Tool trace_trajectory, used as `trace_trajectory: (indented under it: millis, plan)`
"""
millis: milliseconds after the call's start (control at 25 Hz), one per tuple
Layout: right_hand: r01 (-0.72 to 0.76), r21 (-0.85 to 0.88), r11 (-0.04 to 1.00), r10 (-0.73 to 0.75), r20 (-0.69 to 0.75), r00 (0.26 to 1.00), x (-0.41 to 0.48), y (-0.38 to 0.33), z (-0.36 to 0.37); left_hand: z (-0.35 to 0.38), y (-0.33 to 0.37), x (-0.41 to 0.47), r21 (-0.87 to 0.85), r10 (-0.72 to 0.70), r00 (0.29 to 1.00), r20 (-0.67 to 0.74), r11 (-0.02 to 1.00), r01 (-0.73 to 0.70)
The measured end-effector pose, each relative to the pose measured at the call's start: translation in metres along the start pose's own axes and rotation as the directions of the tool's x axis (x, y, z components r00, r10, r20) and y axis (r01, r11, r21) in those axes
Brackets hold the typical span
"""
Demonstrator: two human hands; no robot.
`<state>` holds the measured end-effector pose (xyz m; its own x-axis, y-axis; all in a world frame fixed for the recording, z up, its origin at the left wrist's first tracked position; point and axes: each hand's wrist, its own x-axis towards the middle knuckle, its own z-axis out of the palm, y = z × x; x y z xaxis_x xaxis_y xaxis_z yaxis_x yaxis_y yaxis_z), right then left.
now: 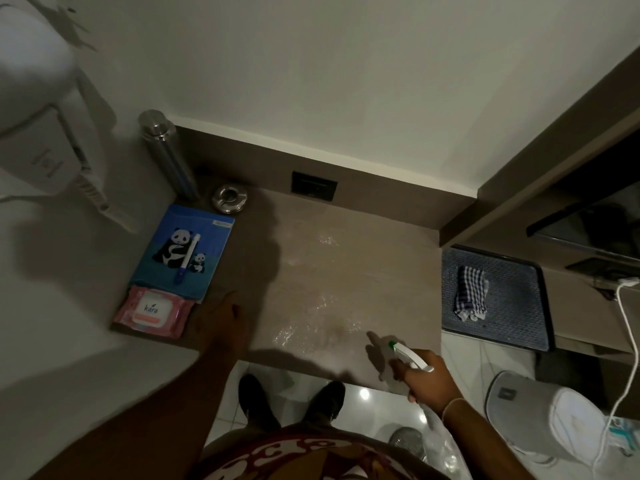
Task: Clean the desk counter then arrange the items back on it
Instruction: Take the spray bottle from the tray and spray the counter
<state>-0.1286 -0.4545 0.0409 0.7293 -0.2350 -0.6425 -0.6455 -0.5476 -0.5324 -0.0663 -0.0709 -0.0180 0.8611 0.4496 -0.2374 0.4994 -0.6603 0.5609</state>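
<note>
Right hand (424,379) is wrapped around a spray bottle (410,360), its white trigger head with a green nozzle tip aimed over the front edge of the brown desk counter (346,271). The bottle's clear body hangs below the hand, off the counter's front edge. Left hand (221,320) lies flat on the counter with its fingers spread and holds nothing; it sits just right of the pink pack of wipes (154,311). Wet, shiny patches show on the middle of the counter, between the two hands and further back.

Along the counter's left side, the pack of wipes lies at the front edge, overlapping the near edge of a blue notebook (183,251) with pandas on its cover. A white pen (187,259) with a blue cap lies on the notebook. Behind it, a steel flask (166,152) stands in the back corner, with a round metal ashtray (229,199) just to its right. A dark socket plate (314,186) is set in the back panel. To the right, apart from the counter, a checked cloth (470,293) lies folded on a dark mat (512,306).
</note>
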Motion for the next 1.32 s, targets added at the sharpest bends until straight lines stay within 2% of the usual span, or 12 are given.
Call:
trace_trajectory:
  millis: [200,360,440,600,800,1000,1160,1280,1320]
  plan:
    - [-0.035,0.033,0.999,0.038,-0.112,0.993,-0.003,0.016,-0.007,0.001,0.011,0.005,-0.053,-0.001,0.997,0.076,0.999,0.005]
    - [0.057,0.108,0.993,-0.045,-0.109,0.993,-0.007,0.009,-0.009,-0.001,0.019,0.005,-0.007,0.057,0.998,0.034,0.998,-0.057]
    - [0.100,0.158,0.982,-0.075,-0.157,0.985,-0.007,-0.001,-0.008,-0.002,0.022,0.006,0.003,0.073,0.996,0.055,0.997,-0.073]
    - [0.139,0.189,0.972,-0.079,-0.295,0.952,-0.004,-0.024,-0.013,-0.004,0.028,0.006,-0.108,-0.028,0.999,0.035,0.994,0.032]
    - [0.201,0.258,0.945,-0.125,-0.285,0.950,0.000,-0.046,-0.023,-0.011,0.033,0.005,-0.082,0.035,0.999,0.041,0.996,-0.031]
    - [0.250,0.248,0.936,-0.164,-0.322,0.933,-0.001,-0.067,-0.011,-0.018,0.039,0.005,-0.040,0.052,0.998,0.038,0.998,-0.051]
    - [0.326,0.188,0.926,-0.279,-0.239,0.930,-0.005,-0.089,0.007,-0.020,0.038,0.006,-0.023,0.037,0.997,0.062,0.999,-0.036]
    - [0.362,0.141,0.922,-0.325,-0.232,0.917,-0.007,-0.103,0.025,-0.026,0.035,0.010,-0.058,-0.055,0.994,0.097,0.996,0.061]
    - [0.372,0.135,0.919,-0.335,-0.235,0.913,-0.007,-0.106,0.028,-0.027,0.034,0.010,-0.066,-0.042,0.994,0.104,0.997,0.049]
